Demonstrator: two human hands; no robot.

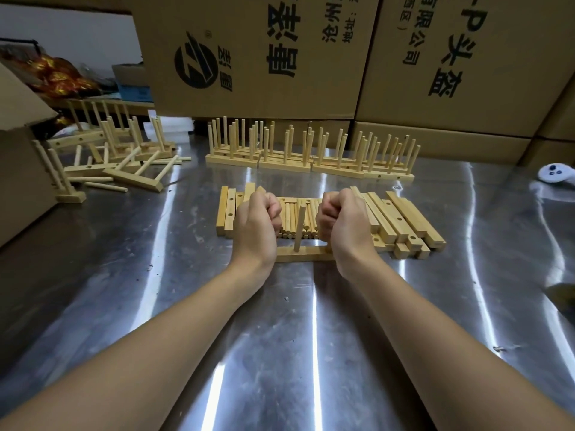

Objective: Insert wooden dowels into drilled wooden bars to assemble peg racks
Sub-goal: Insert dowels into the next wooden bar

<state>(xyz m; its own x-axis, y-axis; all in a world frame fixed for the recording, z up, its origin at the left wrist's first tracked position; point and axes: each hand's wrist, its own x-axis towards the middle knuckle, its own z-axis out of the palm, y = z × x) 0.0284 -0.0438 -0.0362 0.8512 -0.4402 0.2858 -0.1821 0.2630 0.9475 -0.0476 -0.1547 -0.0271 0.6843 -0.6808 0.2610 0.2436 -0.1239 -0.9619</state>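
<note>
A drilled wooden bar point(306, 254) lies crosswise on the steel table in front of me, with one dowel point(300, 227) standing upright in its middle hole. My left hand point(258, 220) is curled in a fist over the bar's left end, and a wooden tip shows above the knuckles. My right hand point(339, 223) is fisted over the right end, with a dowel stub showing below it at the bar. Most of what each fist grips is hidden. Behind the hands lie loose dowels point(291, 219), with stacked bars to the left point(227, 213) and right point(401, 222).
A row of finished peg racks point(311, 150) stands at the back, before large cardboard boxes point(255, 57). More racks and stray dowels point(124, 163) lie jumbled at the left beside an open carton point(18, 169). A white controller point(553, 174) rests at the right edge.
</note>
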